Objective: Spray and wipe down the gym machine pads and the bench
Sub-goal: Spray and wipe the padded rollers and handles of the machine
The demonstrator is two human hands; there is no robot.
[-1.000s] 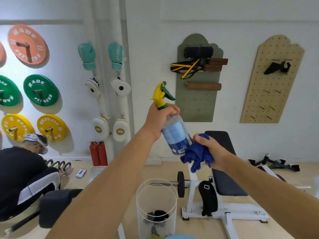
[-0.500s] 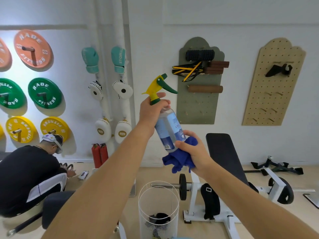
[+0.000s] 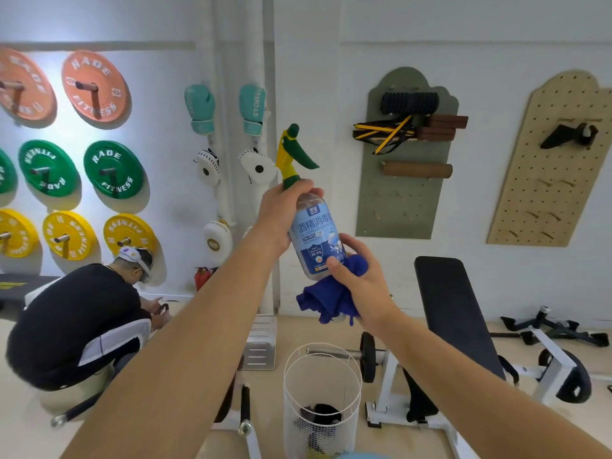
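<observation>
- Gripping bottle [image 3: 314, 236] neck: left hand [image 3: 281, 217], fingers wrapped round.
- Clutching blue cloth [image 3: 328, 303]: right hand [image 3: 361, 283], thumb on bottle base.
- Beyond right hand, apart: bench [image 3: 453, 313].

the spray bottle [image 3: 314, 240] label reads 酒精消毒液, "70-75%" and "anti bacteria 99.9%". on the wall, the orange plate [image 3: 94, 86], green plate [image 3: 114, 169] and yellow plate [image 3: 129, 234] read "rade fitness". the teal boxing glove [image 3: 252, 109] shows "stor", the rest unclear.
</observation>
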